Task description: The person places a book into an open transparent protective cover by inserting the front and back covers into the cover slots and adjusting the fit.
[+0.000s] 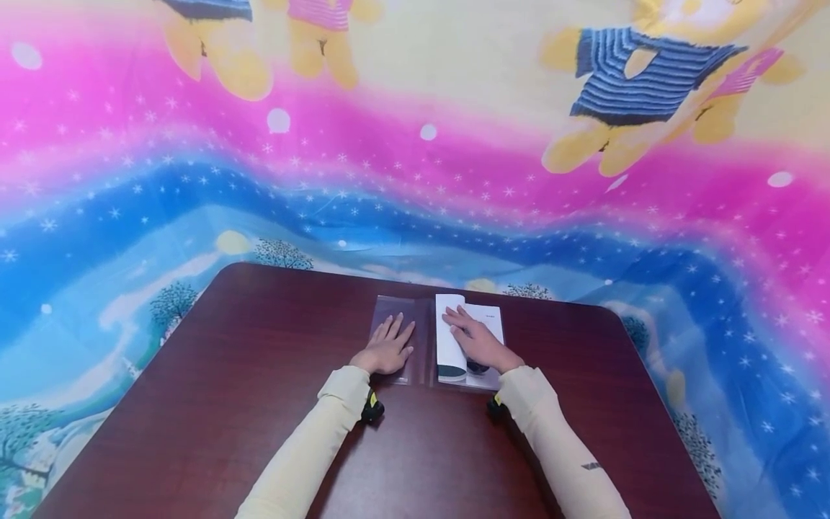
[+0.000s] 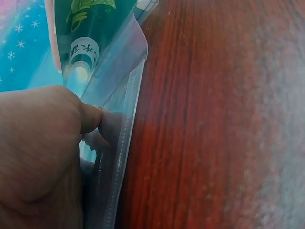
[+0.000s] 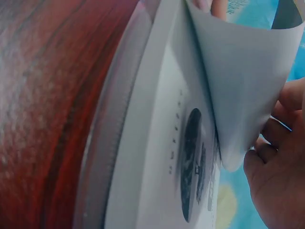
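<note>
A clear plastic book cover (image 1: 420,311) lies spread on the table, with a book (image 1: 491,317) on its right half. My left hand (image 1: 386,347) rests on the left flap, fingers spread; its thumb touches the plastic (image 2: 125,129) in the left wrist view. The book's front cover (image 1: 449,349) is bent over to the left, white inside and green outside. My right hand (image 1: 481,342) lies across that bent cover, its fingers touching the white side. A page with a dark oval picture (image 3: 191,167) shows in the right wrist view.
The dark red wooden table (image 1: 214,404) has rounded far corners. Behind it hangs a colourful cloth (image 1: 389,180) with bears and snowflakes. Black straps with yellow parts (image 1: 372,407) sit at both wrists.
</note>
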`<state>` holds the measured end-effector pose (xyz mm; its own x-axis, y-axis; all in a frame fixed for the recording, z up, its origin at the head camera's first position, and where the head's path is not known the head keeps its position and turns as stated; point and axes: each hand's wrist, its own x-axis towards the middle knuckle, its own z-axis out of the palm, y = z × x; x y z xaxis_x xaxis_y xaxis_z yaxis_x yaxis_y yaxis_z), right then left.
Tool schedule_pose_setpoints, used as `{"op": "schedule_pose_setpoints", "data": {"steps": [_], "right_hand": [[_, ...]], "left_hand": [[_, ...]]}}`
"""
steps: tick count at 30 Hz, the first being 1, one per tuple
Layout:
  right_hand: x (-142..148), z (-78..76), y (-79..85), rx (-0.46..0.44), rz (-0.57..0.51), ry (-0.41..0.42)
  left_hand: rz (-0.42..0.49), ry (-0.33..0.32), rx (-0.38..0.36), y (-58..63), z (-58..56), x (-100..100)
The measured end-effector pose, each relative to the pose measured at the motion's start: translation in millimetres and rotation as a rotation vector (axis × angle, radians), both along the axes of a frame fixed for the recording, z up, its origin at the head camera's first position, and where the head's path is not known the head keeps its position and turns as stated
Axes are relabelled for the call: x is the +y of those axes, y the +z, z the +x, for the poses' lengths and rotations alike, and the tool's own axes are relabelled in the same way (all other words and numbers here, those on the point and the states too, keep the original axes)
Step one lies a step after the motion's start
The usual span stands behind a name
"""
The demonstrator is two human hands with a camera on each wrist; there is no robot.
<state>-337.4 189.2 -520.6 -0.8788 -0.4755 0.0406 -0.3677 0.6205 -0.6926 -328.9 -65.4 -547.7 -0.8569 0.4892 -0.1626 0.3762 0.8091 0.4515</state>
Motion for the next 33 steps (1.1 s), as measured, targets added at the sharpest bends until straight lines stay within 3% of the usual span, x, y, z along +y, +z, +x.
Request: {"op": "schedule_pose_setpoints", "data": {"steps": [11,18,26,33], "right_hand": [[-5.3,-3.6,-1.9,0.024,0.08,0.022],[-9.7,0.3,-1.0,0.01,0.135,-0.013],[-15.8,1.8,-3.5,0.015,0.203,-0.004],[-23.0,-1.3,-5.0,0.049,0.257,0.059]], "left_hand": [[-0.022,0.029,0.03,-17.3,-10.3,1.1],[-0.009,0.028,0.01,-7.1,-3.3,2.0],[0.01,0.031,0.031,-20.1,-5.4,1.9],[0.009,0.022,0.012,-6.7,-1.8,0.8]]}}
